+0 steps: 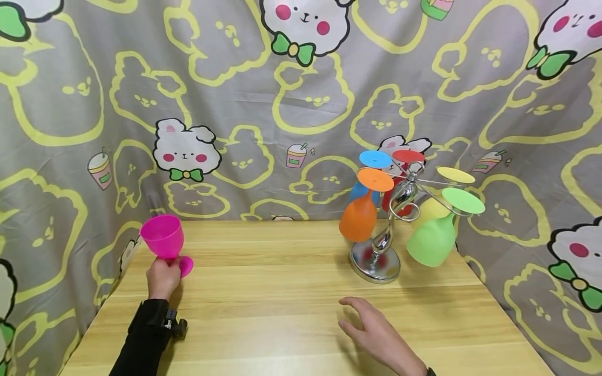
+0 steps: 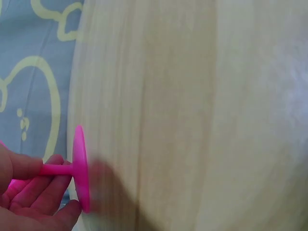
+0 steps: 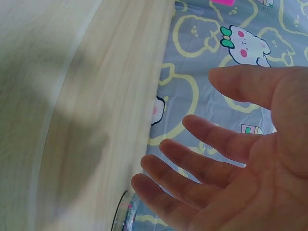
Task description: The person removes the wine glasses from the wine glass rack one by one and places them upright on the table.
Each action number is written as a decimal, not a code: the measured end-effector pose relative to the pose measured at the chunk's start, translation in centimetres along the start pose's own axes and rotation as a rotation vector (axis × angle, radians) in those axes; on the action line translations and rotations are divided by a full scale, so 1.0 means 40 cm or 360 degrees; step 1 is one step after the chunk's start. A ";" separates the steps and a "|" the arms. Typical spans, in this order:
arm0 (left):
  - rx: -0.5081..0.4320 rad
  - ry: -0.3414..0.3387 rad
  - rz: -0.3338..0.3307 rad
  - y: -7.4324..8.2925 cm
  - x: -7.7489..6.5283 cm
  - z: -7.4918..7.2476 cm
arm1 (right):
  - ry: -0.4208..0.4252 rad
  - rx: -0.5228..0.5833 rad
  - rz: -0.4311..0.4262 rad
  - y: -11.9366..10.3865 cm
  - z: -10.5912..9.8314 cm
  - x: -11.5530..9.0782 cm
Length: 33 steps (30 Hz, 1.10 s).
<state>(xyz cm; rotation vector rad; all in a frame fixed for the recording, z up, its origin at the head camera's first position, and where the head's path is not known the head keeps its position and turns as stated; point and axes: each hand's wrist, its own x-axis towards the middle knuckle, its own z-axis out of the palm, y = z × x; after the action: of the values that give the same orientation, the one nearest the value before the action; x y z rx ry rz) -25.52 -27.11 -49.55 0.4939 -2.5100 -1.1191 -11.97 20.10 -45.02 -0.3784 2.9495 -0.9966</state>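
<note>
My left hand [image 1: 163, 278] pinches the stem of a magenta goblet [image 1: 163, 236] at the left of the table. In the left wrist view, thumb and fingers close round the stem, and the round foot [image 2: 81, 168] stands just off the wood. The goblet's bowl tilts up and left in the head view. My right hand [image 1: 376, 331] hovers over the front right of the table, its fingers spread and slightly bent, with nothing in them. Beyond it stands a chrome rack [image 1: 376, 261] with upside-down goblets: orange [image 1: 359, 216], green [image 1: 431, 240], yellow [image 1: 430, 211], blue [image 1: 375, 159] and red [image 1: 408, 156].
The light wooden table [image 1: 254, 292] meets a grey patterned curtain [image 1: 244, 109] at its back and sides. In the right wrist view, the rim of the rack's base [image 3: 126, 211] shows at the bottom.
</note>
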 end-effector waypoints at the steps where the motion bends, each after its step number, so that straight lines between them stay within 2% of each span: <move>1: -0.0003 -0.0004 0.0000 -0.001 0.001 0.000 | 0.0005 0.0001 0.0003 -0.001 0.000 0.000; 10: -0.0194 -0.0124 -0.0126 -0.010 -0.012 -0.011 | 0.0057 0.0028 -0.0008 -0.019 0.004 0.008; 13: -0.0231 -0.0146 -0.0177 -0.006 -0.034 -0.024 | 0.0076 0.0042 -0.0013 -0.024 0.005 0.014; 18: -0.0171 -0.0172 -0.0210 0.021 -0.090 -0.048 | 0.0101 0.0065 -0.0005 -0.028 0.008 0.023; 25: 0.0006 -0.0180 -0.0116 0.078 -0.160 -0.059 | 0.0169 0.0115 -0.0015 -0.029 0.021 0.031; 33: 0.0092 -0.0345 0.0104 0.150 -0.230 -0.047 | 0.0272 0.0127 -0.0048 -0.023 0.033 0.039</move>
<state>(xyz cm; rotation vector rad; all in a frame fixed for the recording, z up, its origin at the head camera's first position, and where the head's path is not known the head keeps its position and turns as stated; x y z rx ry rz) -17.61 -20.44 -45.38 0.3175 -2.7293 -1.1323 -13.15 18.26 -45.43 -0.3539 3.0486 -1.2036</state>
